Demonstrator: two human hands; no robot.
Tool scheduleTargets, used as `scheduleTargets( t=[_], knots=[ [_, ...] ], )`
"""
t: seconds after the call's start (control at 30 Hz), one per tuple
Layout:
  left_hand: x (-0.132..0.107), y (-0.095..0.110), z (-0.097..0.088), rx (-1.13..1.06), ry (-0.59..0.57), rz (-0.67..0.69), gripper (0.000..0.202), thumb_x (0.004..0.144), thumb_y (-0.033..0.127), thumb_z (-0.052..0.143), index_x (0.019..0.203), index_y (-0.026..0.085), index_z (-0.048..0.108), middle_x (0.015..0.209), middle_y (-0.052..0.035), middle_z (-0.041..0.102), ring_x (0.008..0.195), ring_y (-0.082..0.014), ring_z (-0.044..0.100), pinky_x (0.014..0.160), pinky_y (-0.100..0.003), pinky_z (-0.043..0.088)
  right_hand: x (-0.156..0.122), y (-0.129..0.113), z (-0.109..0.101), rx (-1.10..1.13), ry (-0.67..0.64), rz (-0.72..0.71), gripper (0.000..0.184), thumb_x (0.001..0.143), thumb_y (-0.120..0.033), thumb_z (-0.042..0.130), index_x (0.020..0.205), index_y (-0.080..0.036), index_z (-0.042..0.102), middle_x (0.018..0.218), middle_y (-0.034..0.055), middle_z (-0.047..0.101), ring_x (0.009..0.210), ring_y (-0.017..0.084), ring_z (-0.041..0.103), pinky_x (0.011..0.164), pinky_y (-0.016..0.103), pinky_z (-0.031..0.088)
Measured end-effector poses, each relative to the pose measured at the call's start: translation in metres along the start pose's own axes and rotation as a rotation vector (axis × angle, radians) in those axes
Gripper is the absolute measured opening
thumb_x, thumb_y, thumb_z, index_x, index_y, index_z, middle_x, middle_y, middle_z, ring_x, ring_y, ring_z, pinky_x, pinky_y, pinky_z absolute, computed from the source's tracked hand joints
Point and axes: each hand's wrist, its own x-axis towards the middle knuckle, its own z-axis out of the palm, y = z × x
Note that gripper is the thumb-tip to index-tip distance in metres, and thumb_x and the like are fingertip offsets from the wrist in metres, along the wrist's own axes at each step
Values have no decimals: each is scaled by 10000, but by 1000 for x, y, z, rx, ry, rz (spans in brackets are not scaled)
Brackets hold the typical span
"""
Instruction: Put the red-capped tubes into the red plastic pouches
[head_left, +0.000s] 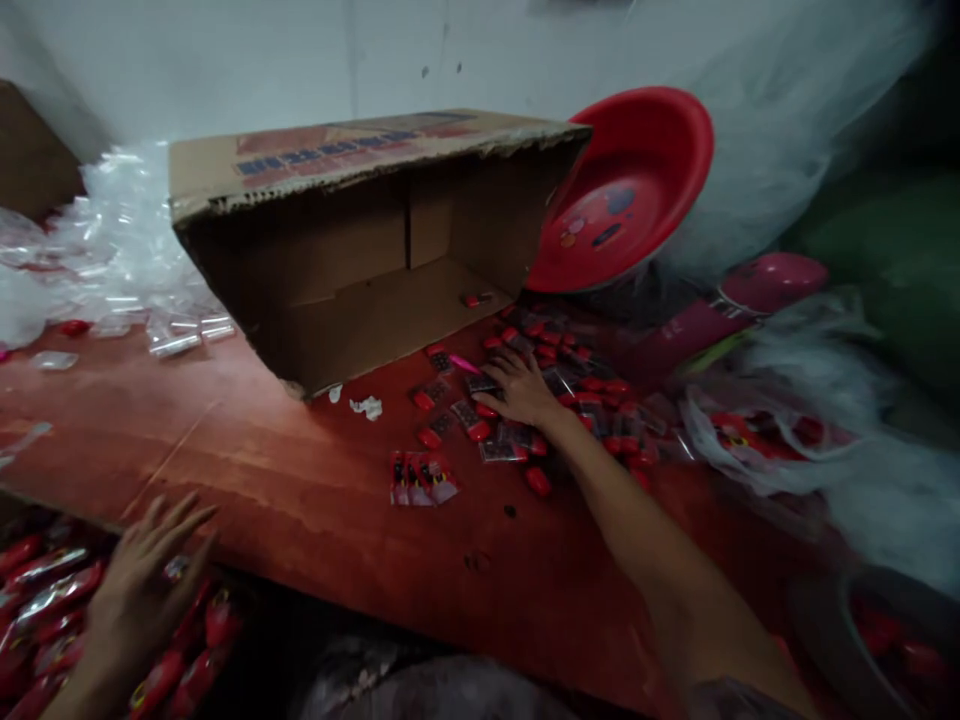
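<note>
My right hand reaches across the table and lies, fingers spread, on a pile of small clear packs with red ends. A bright pink strip lies just beyond its fingertips. My left hand is over a box of red, shiny packed pieces at the lower left, slightly blurred, its fingers apart. Nothing shows in its grasp. Between the hands, a few flat red printed cards lie fanned on the table.
An open cardboard box lies on its side on the red table. Behind it leans a red basin. Clear plastic pieces are heaped left. To the right are a pink bottle, a plastic bag and a grey tub.
</note>
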Motion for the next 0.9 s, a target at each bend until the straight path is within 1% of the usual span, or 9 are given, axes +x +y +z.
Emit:
scheduleTargets(
  t=[0.07, 0.13, 0.17, 0.23, 0.33, 0.47, 0.63, 0.8, 0.9],
  knots=[
    [11, 35, 23, -137, -44, 116, 401, 851, 319, 505, 1240, 416, 501, 1365, 101, 510, 1283, -267, 443, 1000, -516, 444, -10, -1, 1, 15, -9, -33, 604, 875, -563, 407, 1290, -138, 514, 1322, 159, 532, 1289, 337, 359, 1045, 601, 201],
    [28, 79, 45, -158, -109, 254, 319, 864, 329, 503, 1165, 274, 597, 1303, -28, 580, 1287, -280, 436, 995, -468, 454, -19, -4, 2, 18, -3, -27, 629, 861, -568, 435, 1303, -126, 499, 1333, 175, 518, 1295, 356, 354, 1029, 611, 227],
    [38, 102, 55, -143, -170, 302, 316, 882, 322, 477, 1158, 243, 610, 1310, -60, 572, 1305, -286, 411, 1021, -476, 423, -23, -5, 2, 14, 17, -14, 643, 853, -571, 448, 1309, -119, 491, 1346, 185, 503, 1301, 366, 345, 1025, 616, 230],
    [55, 141, 75, -136, -211, 359, 332, 903, 329, 441, 1161, 220, 618, 1307, -94, 569, 1309, -303, 400, 1037, -499, 388, -33, -11, -1, 11, 87, 5, 649, 847, -562, 470, 1309, -106, 486, 1360, 197, 484, 1315, 372, 331, 1037, 615, 220],
    [68, 174, 100, -124, -244, 389, 352, 891, 351, 470, 1186, 223, 614, 1352, -112, 524, 1320, -334, 374, 1043, -527, 357, -55, -31, -10, 63, 207, -9, 532, 881, -504, 454, 1232, -117, 553, 1317, 174, 533, 1309, 339, 365, 1065, 575, 226],
    [62, 179, 119, -101, -208, 407, 329, 868, 361, 511, 1151, 263, 649, 1344, -122, 526, 1311, -355, 376, 1055, -560, 304, -89, -77, -15, 206, 254, -82, 376, 925, -428, 420, 1086, -176, 649, 1212, 108, 621, 1269, 285, 435, 1070, 518, 281],
    [50, 166, 116, -69, -184, 374, 316, 865, 365, 514, 1128, 280, 666, 1326, -132, 538, 1313, -363, 369, 1053, -571, 284, -111, -136, 3, 250, 136, -115, 355, 935, -360, 427, 1177, -208, 637, 1291, 116, 575, 1315, 307, 375, 1063, 580, 273],
    [38, 151, 105, -40, -228, 291, 324, 869, 381, 503, 1150, 308, 647, 1360, -96, 517, 1325, -353, 355, 1054, -568, 277, -111, -167, 20, 343, 118, -72, 308, 924, -309, 467, 1174, -258, 641, 1265, 68, 606, 1306, 294, 390, 1068, 589, 265],
    [32, 145, 103, -42, -259, 255, 422, 884, 405, 465, 1277, 273, 546, 1399, -89, 480, 1343, -335, 333, 1068, -547, 266, -110, -175, 21, 388, 137, -63, 275, 926, -275, 467, 1102, -280, 678, 1219, 35, 640, 1270, 281, 434, 1069, 592, 254]
  ],
)
